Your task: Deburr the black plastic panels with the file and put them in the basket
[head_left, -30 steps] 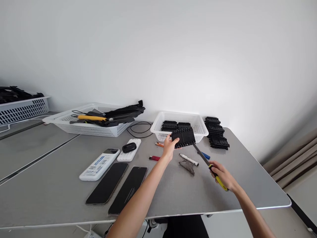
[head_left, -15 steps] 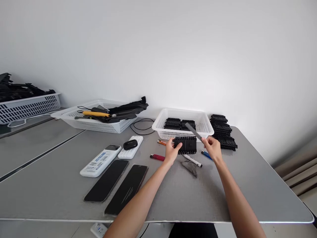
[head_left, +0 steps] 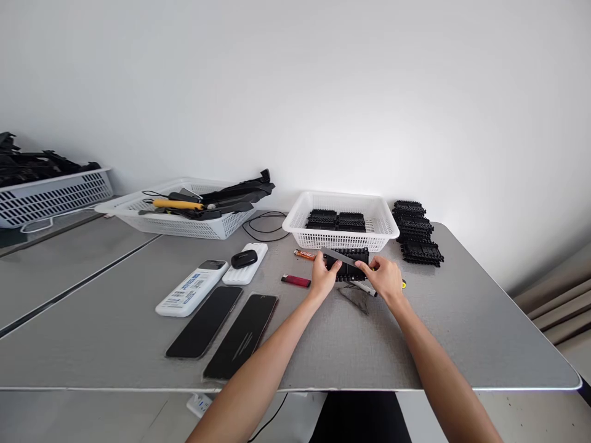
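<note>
My left hand point(head_left: 323, 275) grips the left end of a black plastic plate point(head_left: 351, 272) with toothed long edges, its thumb on the face. Between the thumb and fingers of my right hand point(head_left: 386, 277) is a flat grey strip point(head_left: 339, 255). The strip lies slantwise across the plate's upper face, its far end by my left fingers. I cannot tell what the strip is made of. Under and beside the plate are a white marker point(head_left: 367, 288), partly covered, and a dark scrap point(head_left: 354, 298) on the table.
Behind my hands stands a white basket point(head_left: 341, 240) holding black plates. Stacked black plates point(head_left: 420, 249) lie at right. Left are phones point(head_left: 205, 323), power banks point(head_left: 191, 289), a red lighter point(head_left: 295, 281), an orange lighter point(head_left: 305, 254) and a basket point(head_left: 184, 226) of black parts.
My right hand has moved left and brought the strip from beside the plate onto its face. The blue lighter is now mostly hidden by that hand. The view has tilted slightly.
</note>
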Demonstrator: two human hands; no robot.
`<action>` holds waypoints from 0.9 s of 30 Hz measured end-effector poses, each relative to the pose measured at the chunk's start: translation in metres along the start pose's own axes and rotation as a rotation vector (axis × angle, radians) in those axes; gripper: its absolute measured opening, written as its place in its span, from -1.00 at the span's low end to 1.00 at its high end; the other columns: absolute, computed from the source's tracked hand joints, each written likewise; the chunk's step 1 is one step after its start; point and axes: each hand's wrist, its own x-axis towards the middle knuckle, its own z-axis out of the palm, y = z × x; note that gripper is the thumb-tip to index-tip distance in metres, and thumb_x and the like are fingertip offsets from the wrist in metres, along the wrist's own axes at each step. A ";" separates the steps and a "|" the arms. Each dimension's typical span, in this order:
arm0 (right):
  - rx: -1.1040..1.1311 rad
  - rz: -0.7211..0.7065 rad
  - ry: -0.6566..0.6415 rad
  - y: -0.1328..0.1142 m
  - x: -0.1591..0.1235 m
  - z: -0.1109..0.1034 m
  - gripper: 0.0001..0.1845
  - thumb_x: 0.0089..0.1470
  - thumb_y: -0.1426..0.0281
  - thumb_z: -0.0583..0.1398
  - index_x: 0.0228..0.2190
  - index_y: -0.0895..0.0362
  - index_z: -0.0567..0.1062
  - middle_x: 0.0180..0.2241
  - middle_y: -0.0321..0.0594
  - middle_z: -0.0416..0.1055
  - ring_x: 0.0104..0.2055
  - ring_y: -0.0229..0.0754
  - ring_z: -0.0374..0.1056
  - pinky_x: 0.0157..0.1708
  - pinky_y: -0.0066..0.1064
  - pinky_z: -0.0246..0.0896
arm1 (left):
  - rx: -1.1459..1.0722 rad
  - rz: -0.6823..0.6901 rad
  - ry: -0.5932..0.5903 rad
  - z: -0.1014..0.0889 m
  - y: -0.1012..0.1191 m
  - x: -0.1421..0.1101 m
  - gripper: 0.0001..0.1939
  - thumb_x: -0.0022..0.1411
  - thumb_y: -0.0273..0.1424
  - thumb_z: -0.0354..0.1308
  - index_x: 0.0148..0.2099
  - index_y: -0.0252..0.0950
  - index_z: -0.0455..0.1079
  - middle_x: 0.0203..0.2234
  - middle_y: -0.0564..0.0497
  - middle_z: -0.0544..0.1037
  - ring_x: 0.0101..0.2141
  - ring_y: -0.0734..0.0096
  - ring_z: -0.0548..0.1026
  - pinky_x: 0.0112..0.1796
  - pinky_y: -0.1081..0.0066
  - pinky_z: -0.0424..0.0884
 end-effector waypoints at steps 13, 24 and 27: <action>-0.021 -0.040 0.036 0.006 0.001 -0.006 -0.38 0.03 -0.20 0.11 -0.67 0.08 0.28 -0.61 -0.25 0.39 -0.57 -0.22 0.19 -0.50 -0.39 -0.08 | 0.026 -0.024 0.027 0.003 0.003 -0.006 -0.63 -0.01 -0.35 0.31 -0.15 -0.23 0.29 -0.30 -0.02 0.52 -0.23 0.23 0.51 -0.11 0.24 0.40; -0.046 -0.090 0.009 -0.004 -0.004 -0.003 -0.36 0.01 -0.21 0.11 -0.67 0.08 0.30 -0.63 -0.27 0.37 -0.59 -0.24 0.18 -0.53 -0.38 -0.10 | -0.029 0.002 0.047 0.005 0.003 -0.006 -0.62 -0.03 -0.42 0.32 -0.14 -0.23 0.31 -0.20 -0.04 0.52 -0.10 0.20 0.49 0.00 0.23 0.33; -0.058 -0.068 0.047 0.004 0.000 -0.007 -0.35 0.01 -0.23 0.09 -0.68 0.08 0.29 -0.63 -0.25 0.37 -0.58 -0.23 0.20 -0.52 -0.38 -0.09 | -0.053 -0.048 0.054 0.005 0.004 -0.005 -0.64 -0.03 -0.38 0.32 -0.17 -0.24 0.31 -0.28 -0.01 0.51 -0.19 0.24 0.50 -0.05 0.23 0.36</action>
